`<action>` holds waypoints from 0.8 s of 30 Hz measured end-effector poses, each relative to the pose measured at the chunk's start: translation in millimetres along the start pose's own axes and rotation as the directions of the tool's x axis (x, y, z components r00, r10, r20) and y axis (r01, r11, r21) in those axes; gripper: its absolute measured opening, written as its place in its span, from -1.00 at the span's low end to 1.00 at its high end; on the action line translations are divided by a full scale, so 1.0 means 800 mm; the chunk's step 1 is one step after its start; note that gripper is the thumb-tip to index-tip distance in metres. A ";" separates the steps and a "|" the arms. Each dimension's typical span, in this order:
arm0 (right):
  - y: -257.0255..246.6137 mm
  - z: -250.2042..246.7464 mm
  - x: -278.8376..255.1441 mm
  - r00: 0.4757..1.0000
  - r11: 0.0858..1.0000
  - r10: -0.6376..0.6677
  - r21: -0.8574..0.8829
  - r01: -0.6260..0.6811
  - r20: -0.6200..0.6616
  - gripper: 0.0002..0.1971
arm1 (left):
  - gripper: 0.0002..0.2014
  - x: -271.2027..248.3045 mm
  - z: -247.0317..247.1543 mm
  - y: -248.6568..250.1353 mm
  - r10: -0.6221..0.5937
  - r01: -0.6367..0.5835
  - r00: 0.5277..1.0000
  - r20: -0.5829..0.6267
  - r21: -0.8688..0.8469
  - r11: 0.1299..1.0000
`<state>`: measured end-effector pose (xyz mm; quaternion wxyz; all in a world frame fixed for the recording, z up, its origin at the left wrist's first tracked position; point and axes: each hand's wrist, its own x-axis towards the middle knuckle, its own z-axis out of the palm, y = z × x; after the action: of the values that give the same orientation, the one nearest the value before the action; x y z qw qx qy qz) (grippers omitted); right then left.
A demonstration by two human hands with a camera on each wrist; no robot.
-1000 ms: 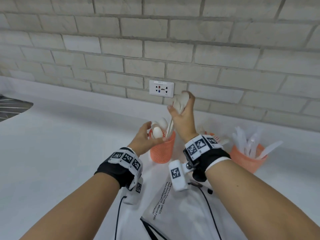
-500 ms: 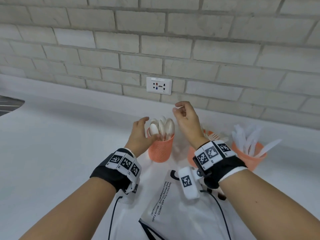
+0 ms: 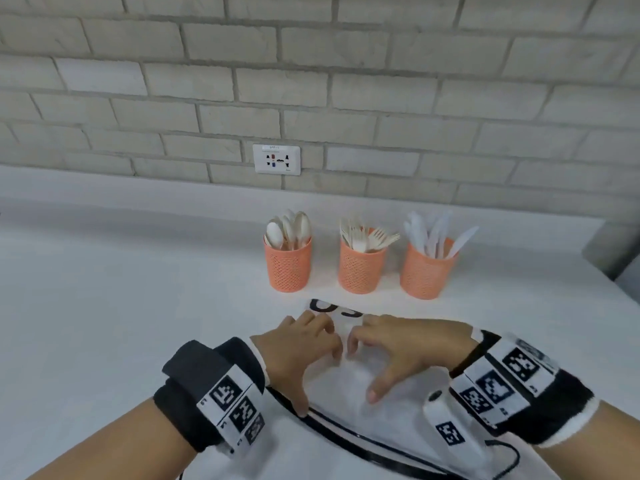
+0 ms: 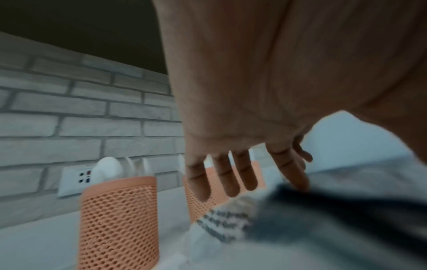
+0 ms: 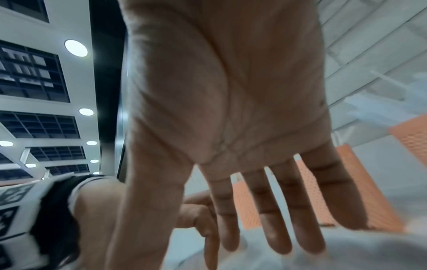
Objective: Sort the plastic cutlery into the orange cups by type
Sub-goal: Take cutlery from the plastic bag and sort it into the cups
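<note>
**Cutlery stands sorted in three cups; both hands lie flat on the bag**

On the white counter [image 3: 104,323], toward the far side below the wall socket [image 3: 276,159], three orange mesh cups stand upright in a row, near one another but apart. The left cup [image 3: 288,266] holds the spoons [image 3: 289,230], bowls up. The middle cup [image 3: 361,270] holds the forks [image 3: 369,237], tines up and fanned to the right. The right cup [image 3: 425,275] holds the knives [image 3: 433,233], some leaning out over the right rim.

Nearer than the cups lies a white plastic bag [image 3: 346,420] with black print and a black edge line. The left hand [image 3: 298,348] rests palm down on it, fingers straight and slightly spread, holding nothing. Just to its right, the right hand [image 3: 391,348] lies the same way, fingers extended, thumb pointing toward the near side, also holding nothing. The fingertips of the two hands almost meet. Both wrists wear black bands with square printed markers.
</note>
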<state>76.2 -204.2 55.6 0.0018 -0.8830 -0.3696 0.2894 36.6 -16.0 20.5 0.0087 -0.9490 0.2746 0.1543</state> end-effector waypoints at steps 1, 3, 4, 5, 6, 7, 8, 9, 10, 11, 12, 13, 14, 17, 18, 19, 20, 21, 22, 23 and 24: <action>-0.001 0.014 -0.008 1.000 1.000 0.009 -0.003 -0.009 -0.012 -0.31 | -0.25 -0.001 0.006 0.008 -0.015 0.013 1.000 0.014 0.110 0.994; -0.004 0.041 -0.023 0.999 1.000 0.021 0.001 -0.021 -0.046 -0.25 | -0.28 -0.002 0.016 0.016 -0.021 0.018 1.000 0.012 0.229 0.973; -0.006 0.054 -0.030 0.997 0.999 0.033 0.000 -0.033 -0.068 -0.24 | -0.35 -0.003 0.018 0.016 0.000 0.005 1.000 -0.021 0.232 0.973; -0.008 0.066 -0.035 0.994 0.999 0.049 -0.015 -0.050 -0.097 -0.28 | -0.45 -0.003 0.019 0.014 0.044 -0.024 0.995 -0.093 0.206 0.978; -0.010 0.076 -0.040 0.989 0.996 0.063 -0.048 -0.070 -0.137 -0.35 | -0.57 -0.004 0.019 0.013 0.092 -0.063 0.978 -0.189 0.154 0.986; -0.010 0.083 -0.043 0.980 0.993 0.073 -0.080 -0.089 -0.185 -0.46 | -0.69 -0.004 0.016 0.012 0.121 -0.093 0.954 -0.273 0.114 0.989; -0.009 0.088 -0.049 0.970 0.989 0.091 -0.094 -0.114 -0.226 -0.57 | -0.83 -0.005 0.014 0.012 0.135 -0.115 0.928 -0.348 0.078 0.990; -0.007 0.089 -0.052 0.961 0.986 0.107 -0.097 -0.135 -0.255 -0.66 | -0.94 -0.006 0.011 0.012 0.121 -0.119 0.911 -0.395 0.030 0.992; -0.006 0.090 -0.056 0.952 0.983 0.120 -0.100 -0.154 -0.280 -0.74 | -0.96 -0.007 0.009 0.014 0.082 -0.109 0.899 -0.430 -0.038 0.993; -0.004 0.088 -0.060 0.941 0.979 0.130 -0.110 -0.172 -0.313 -0.80 | -0.96 -0.007 0.008 0.016 0.043 -0.109 0.881 -0.470 -0.114 0.988; -0.003 0.085 -0.064 0.921 0.975 0.135 -0.118 -0.190 -0.366 -0.82 | -0.96 -0.008 0.005 0.016 0.011 -0.122 0.854 -0.520 -0.180 0.976; 0.000 0.082 -0.068 0.892 0.968 0.137 -0.131 -0.212 -0.432 -0.79 | -0.90 -0.009 0.001 0.018 -0.008 -0.141 0.822 -0.569 -0.218 0.966; 0.002 0.078 -0.072 0.851 0.961 0.142 -0.134 -0.240 -0.506 -0.76 | -0.83 -0.010 -0.002 0.019 -0.006 -0.163 0.795 -0.606 -0.223 0.961; 0.013 0.056 -0.085 0.725 0.955 0.141 -0.102 -0.280 -0.675 -0.76 | -0.69 -0.008 -0.007 0.023 0.068 -0.190 0.790 -0.610 -0.138 0.972; 0.016 0.047 -0.089 0.687 0.951 0.139 -0.097 -0.293 -0.713 -0.80 | -0.66 -0.006 -0.008 0.024 0.078 -0.175 0.802 -0.592 -0.108 0.979; 0.021 0.040 -0.092 0.620 0.949 0.132 -0.083 -0.305 -0.774 -0.81 | -0.62 -0.003 -0.010 0.025 0.058 -0.146 0.814 -0.578 -0.107 0.983; 0.021 0.035 -0.096 0.542 0.951 0.130 -0.050 -0.305 -0.830 -0.78 | -0.57 0.001 -0.011 0.027 0.022 -0.120 0.807 -0.590 -0.128 0.985; 0.018 0.034 -0.098 0.466 0.960 0.118 -0.019 -0.279 -0.877 -0.75 | -0.52 0.005 -0.011 0.029 -0.019 -0.105 0.788 -0.615 -0.164 0.981; 0.009 0.035 -0.098 0.416 0.974 0.118 0.023 -0.227 -0.902 -0.75 | -0.48 0.009 -0.012 0.029 -0.051 -0.104 0.779 -0.625 -0.209 0.972; -0.005 0.039 -0.096 0.392 0.986 0.116 0.058 -0.159 -0.913 -0.78 | -0.43 0.011 -0.013 0.031 -0.071 -0.111 0.778 -0.624 -0.249 0.962; -0.021 0.046 -0.092 0.414 0.993 0.109 0.083 -0.081 -0.904 -0.82 | -0.40 0.013 -0.014 0.033 -0.073 -0.129 0.780 -0.622 -0.273 0.953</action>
<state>5.0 -248.2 66.1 0.1958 -0.9190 -0.2559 -0.2273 33.8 -45.0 29.7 -0.2297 -0.9319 0.2493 -0.1290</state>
